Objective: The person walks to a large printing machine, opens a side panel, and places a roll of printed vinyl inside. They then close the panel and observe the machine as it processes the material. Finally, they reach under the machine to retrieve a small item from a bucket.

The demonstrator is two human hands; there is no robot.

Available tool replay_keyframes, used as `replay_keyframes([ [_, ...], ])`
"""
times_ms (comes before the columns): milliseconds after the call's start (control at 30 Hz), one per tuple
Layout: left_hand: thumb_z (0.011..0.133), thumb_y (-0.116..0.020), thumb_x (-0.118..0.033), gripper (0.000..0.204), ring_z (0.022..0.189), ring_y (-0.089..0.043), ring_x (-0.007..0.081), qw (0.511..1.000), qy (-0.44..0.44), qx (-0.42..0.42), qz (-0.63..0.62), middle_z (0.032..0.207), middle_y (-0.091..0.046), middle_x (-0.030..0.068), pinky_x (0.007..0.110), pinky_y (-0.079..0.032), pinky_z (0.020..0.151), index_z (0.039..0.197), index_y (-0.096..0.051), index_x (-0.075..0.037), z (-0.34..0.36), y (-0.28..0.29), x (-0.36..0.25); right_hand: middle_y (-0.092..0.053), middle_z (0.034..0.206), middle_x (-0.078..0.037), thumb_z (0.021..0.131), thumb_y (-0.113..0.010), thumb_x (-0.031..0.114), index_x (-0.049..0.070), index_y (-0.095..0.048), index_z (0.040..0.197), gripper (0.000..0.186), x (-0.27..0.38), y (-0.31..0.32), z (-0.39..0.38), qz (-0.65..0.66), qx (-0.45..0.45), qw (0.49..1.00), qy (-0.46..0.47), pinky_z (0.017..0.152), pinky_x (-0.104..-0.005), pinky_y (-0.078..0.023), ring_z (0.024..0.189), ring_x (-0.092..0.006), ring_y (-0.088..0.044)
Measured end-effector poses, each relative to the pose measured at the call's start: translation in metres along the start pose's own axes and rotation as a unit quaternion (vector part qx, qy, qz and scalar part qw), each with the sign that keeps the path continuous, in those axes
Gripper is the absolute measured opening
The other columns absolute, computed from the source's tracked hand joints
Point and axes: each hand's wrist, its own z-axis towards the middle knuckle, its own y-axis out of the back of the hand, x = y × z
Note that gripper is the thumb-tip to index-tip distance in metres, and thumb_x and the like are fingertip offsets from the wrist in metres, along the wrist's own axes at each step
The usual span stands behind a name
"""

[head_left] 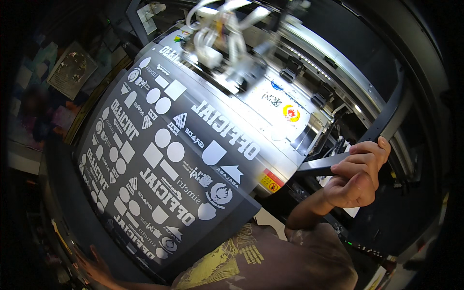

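My right hand point(355, 179) is raised at the right, its fingers curled round a dark frame bar point(384, 116) of a large printer. At the lower left, my left hand point(96, 267) lies with fingers apart against the dark edge below the print platform. Between the hands, a sheet of printed film point(159, 159) covers the sloping platform, with rows of white letters, circles, rectangles and emblems. Above it, a print carriage point(232, 58) with white tubes and cables is blurred. Some coloured emblems point(291, 114) show on the bright metal bed beside the carriage.
A red and yellow warning label point(272, 180) sits at the platform's right corner. A lit metal rail point(309, 60) crosses the printer behind the carriage. At the far left is a pale framed panel point(72, 70) among dim clutter. My dark shirt with yellow print fills the lower middle.
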Motion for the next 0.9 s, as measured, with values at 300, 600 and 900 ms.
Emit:
replay_keyframes([
  [300,0.099,-0.055,-0.052,0.078,0.142,-0.041,0.032,0.994,-0.029,-0.054,-0.093,0.158,-0.037,0.0139,0.047,-0.037,0.117,0.16,-0.022,-0.015,-0.007,0.023,-0.01,-0.051,0.05,-0.005,0.096,-0.037,0.025,0.009,-0.055,0.048,0.054,-0.005,0.003,-0.001,-0.016,0.016,1.0,0.016,0.103,-0.0477,-0.04,0.065,-0.0197,-0.059],
  [600,0.099,-0.057,-0.047,0.076,0.141,-0.042,0.0347,0.996,-0.024,-0.032,-0.082,0.157,-0.038,0.0167,0.048,-0.038,0.115,0.159,-0.024,-0.014,-0.007,0.026,-0.014,-0.051,0.052,-0.005,0.094,-0.035,0.021,0.01,-0.055,0.049,0.05,-0.009,0.004,-0.002,-0.011,0.026,0.999,0.015,0.103,-0.0499,-0.04,0.067,-0.0201,-0.06],
  [900,0.086,-0.062,-0.071,0.087,0.12,-0.06,0.0385,0.974,-0.142,-0.156,-0.08,0.137,-0.058,0.0224,0.048,-0.05,0.098,0.141,-0.053,-0.004,-0.025,0.076,-0.029,-0.051,0.051,-0.003,0.086,-0.041,0.019,0.012,-0.056,0.048,0.041,-0.007,0.004,-0.001,-0.007,0.017,1.0,-0.003,0.104,-0.0477,-0.038,0.066,-0.0179,-0.058],
])
